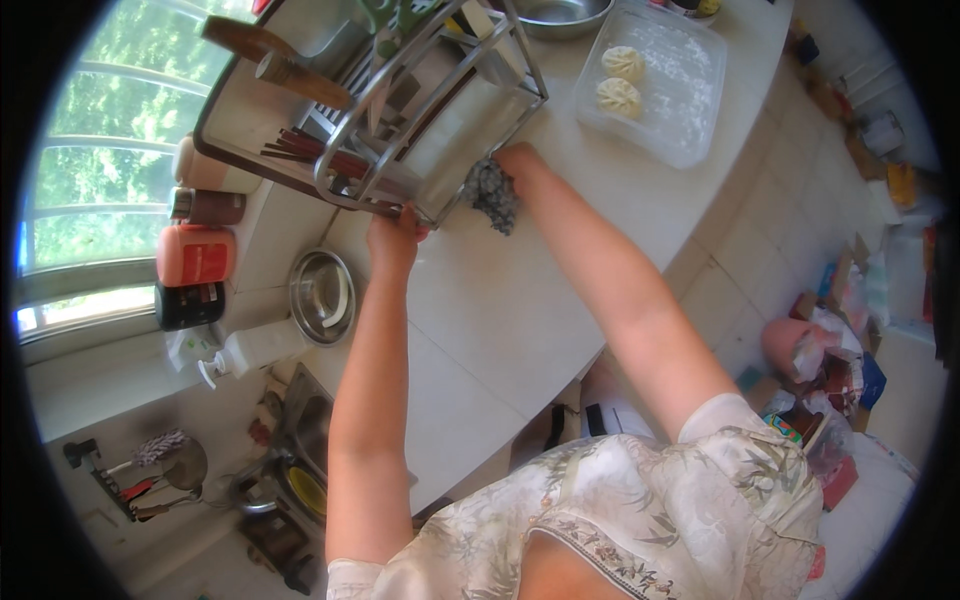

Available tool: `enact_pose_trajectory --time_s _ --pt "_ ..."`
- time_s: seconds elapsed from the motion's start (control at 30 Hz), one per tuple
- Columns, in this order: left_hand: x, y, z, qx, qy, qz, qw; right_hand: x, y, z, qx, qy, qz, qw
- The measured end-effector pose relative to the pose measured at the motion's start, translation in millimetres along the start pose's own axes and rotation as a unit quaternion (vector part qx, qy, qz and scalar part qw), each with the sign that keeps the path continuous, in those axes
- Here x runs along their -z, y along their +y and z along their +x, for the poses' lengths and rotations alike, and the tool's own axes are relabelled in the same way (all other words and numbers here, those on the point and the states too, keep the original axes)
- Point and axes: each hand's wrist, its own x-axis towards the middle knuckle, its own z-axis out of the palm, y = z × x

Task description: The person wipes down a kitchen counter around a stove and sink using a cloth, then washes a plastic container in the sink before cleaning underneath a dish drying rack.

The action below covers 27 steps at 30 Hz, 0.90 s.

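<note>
My left hand [393, 238] grips the near lower corner of a metal kitchen rack [384, 81], with its fingers curled around the frame. The rack looks tilted and holds wooden-handled knives [307, 81], green-handled scissors [397, 16] and a bundle of chopsticks [300, 148]. In my right hand [519, 166] is a bunched grey patterned cloth [491, 193], beside the rack's lower rail and close to the white countertop [480, 300]. The right fingers are partly hidden by the cloth.
A clear plastic container [675, 97] with floury patches and two pleated buns [621, 81] stands to the right, near a metal basin [562, 15]. At left are a steel bowl [306, 296], a white pump bottle [259, 349], several windowsill bottles and a sink [311, 420].
</note>
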Motion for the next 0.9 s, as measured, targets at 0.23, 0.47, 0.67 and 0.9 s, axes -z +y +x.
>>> enact_pose_trajectory --time_s 0.23,0.47,0.67,0.9 --pt "-3 4 0 0.006 -0.001 0.005 1.0 23 12 19 0.191 0.136 -0.015 0.972" --pt "0 -3 1 -0.002 -0.02 0.012 1.0 35 -17 0 0.114 0.096 0.124 0.981" --pt "-8 -3 -1 -0.001 -0.017 0.01 1.0 41 -16 22 0.162 0.095 -0.019 0.982" --pt "-14 2 -11 0.023 0.023 -0.011 0.999 70 -32 -40 0.272 0.124 -0.277 0.913"
